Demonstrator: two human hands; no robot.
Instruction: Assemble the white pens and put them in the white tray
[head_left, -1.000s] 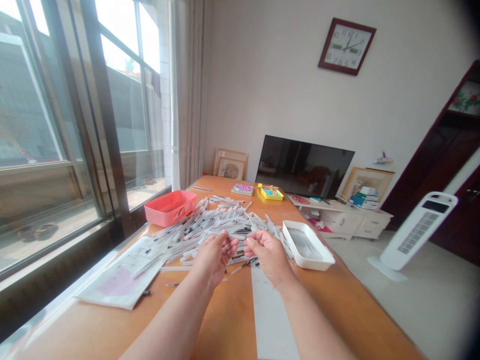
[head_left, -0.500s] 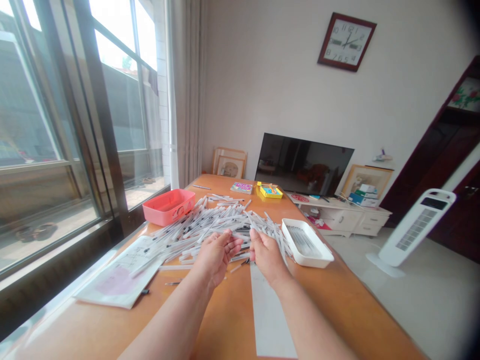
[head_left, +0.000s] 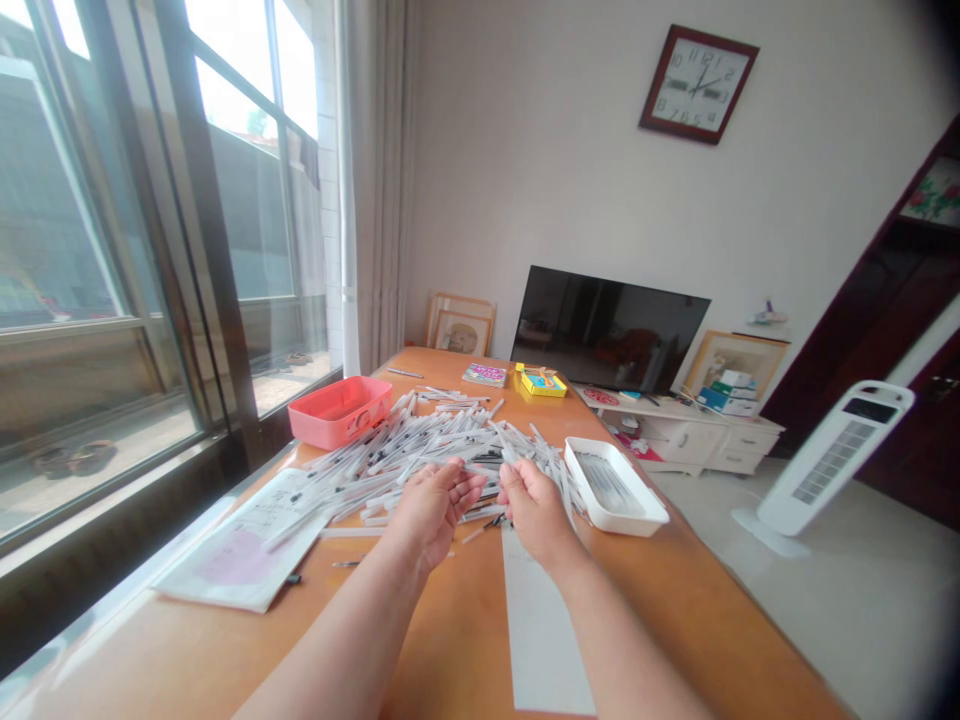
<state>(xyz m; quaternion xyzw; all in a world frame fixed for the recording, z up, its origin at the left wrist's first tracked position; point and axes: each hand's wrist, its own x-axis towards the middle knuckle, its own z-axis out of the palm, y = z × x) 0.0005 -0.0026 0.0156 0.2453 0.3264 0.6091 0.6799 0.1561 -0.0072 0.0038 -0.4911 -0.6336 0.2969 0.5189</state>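
A wide pile of white, translucent pens (head_left: 427,440) with black parts covers the middle of the wooden table (head_left: 465,620). Over its near edge, my left hand (head_left: 439,505) is closed in a pinch, thumb against the forefinger, the other fingers curled. A thin pale piece like a pen barrel seems to run from these fingertips towards my right hand, hard to tell from the pile behind. My right hand (head_left: 534,508) is also closed, thumb on top; what it pinches is hidden. A strip of white paper (head_left: 544,630) lies under my right wrist.
A white tray (head_left: 628,518) holding pens stands on the right, a red plastic box (head_left: 330,428) on the left. Left of the pile lies a printed booklet (head_left: 240,560). Farther back are a yellow box (head_left: 541,382) and a purple pack (head_left: 484,375).
My right hand has turned and shifted very slightly, its fingers still closed. The left hand stays put. The whole view has moved a little.
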